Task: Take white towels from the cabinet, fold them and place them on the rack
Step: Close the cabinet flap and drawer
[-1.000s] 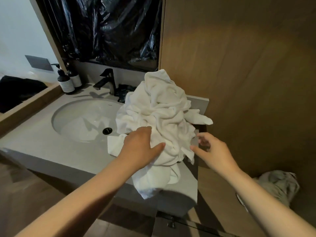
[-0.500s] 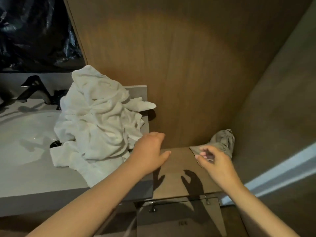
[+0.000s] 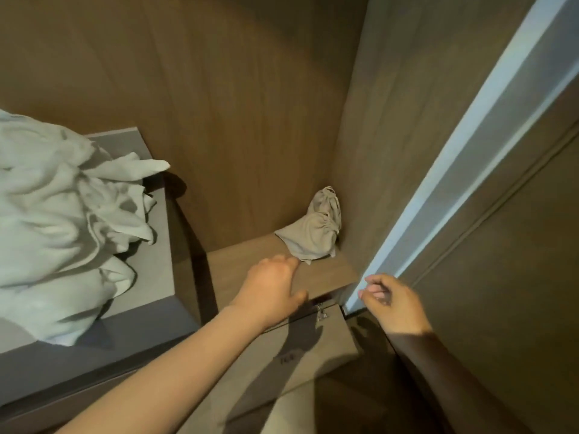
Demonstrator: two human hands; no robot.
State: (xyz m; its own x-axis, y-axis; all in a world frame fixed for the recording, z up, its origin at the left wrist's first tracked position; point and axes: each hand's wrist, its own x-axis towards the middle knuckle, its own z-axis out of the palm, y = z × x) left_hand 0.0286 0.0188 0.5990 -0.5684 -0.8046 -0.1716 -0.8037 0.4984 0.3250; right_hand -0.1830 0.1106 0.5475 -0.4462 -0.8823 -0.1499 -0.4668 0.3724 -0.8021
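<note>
Wood panelling lines the cabinet niche, whose shelf (image 3: 250,270) carries one crumpled greyish cloth (image 3: 316,236) in the back corner, at about one o'clock from the left hand (image 3: 272,289). That hand reaches in with its fingers stretched and relaxed, holding nothing, and its fingertips are at the cloth's near hem; whether they touch cannot be told. At three o'clock from it the right hand (image 3: 391,302) hangs loosely curled and empty beside the pale door edge (image 3: 470,151). The white towels (image 3: 62,230) lie heaped and unfolded on the grey surface (image 3: 156,245) at nine o'clock. The step appears to be fetching this piece: gathering a full handful of its body, not just the hem, should lift it as one bundle
</note>
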